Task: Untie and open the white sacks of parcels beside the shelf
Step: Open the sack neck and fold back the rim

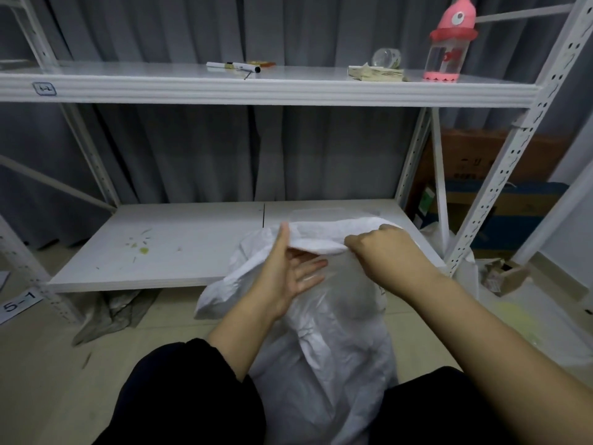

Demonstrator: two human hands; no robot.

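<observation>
Hands at the mouth of a white sack (pixel 324 348), seen from the head camera: the right hand (pixel 382 248), at about 2 o'clock from the sack's middle, is fisted round the rolled upper rim (pixel 321 242). The left hand (pixel 288 274), at 11 o'clock, has its fingers straight and spread under the cloth, with the thumb raised against the rim's left end. The hands are apart, with a stretch of rim drawn between them.

The sack stands on the floor between the person's dark-clad knees, at 6 o'clock in the frame. Its top leans toward the lower board of a white metal shelf (pixel 179 248). No cord or knot shows at the mouth, so the tie appears to be off, and the step in hand is judged to be spreading the opening. A translucent liner (pixel 346 293) shows just below the rim; no parcels can be made out.

To do it well, the left hand would likely need a proper pinch on the rim. Both hands could then draw outward evenly, toward 9 and 3 o'clock, rolling the edge down without tipping the sack or tearing the thin liner.

On the upper board (pixel 256 91), a marker pen (pixel 232 67) lies at 12 o'clock and a pink bottle (pixel 449 43) stands at 1 o'clock. Cardboard boxes (pixel 500 168) sit at 3 o'clock behind the shelf post. Grey wrapping (pixel 112 313) lies crumpled under the shelf at 8 o'clock.
</observation>
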